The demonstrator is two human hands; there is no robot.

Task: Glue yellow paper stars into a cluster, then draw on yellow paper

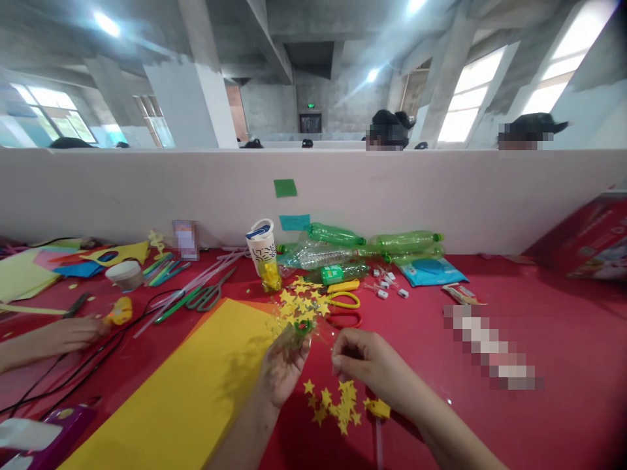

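So the green piece [302,328] is up in the left hand [288,365], between the two star piles and off the tabletop [553,339]. The fingers grip it with its round rim showing on top, I'd guess so the rim isn't covered. It's clear plastic, so I can't tell where it ends. Right hand [363,356] is just beside it, fingers curled in toward the thumb; can't tell if there's something thin in there.

Loose stars [343,408] sit below the hands and more stars [301,301] beyond them, both easy to reach, which is handy for small stuff. Yellow scissors [344,299] and red scissors [344,319] lie just past the right hand, loops close enough to grab. Yellow paper [181,385] is spread flat on the left. Bottles [337,235] lie on their sides by the divider [147,189], probably to save room, with the cup [262,248] upright next to them.
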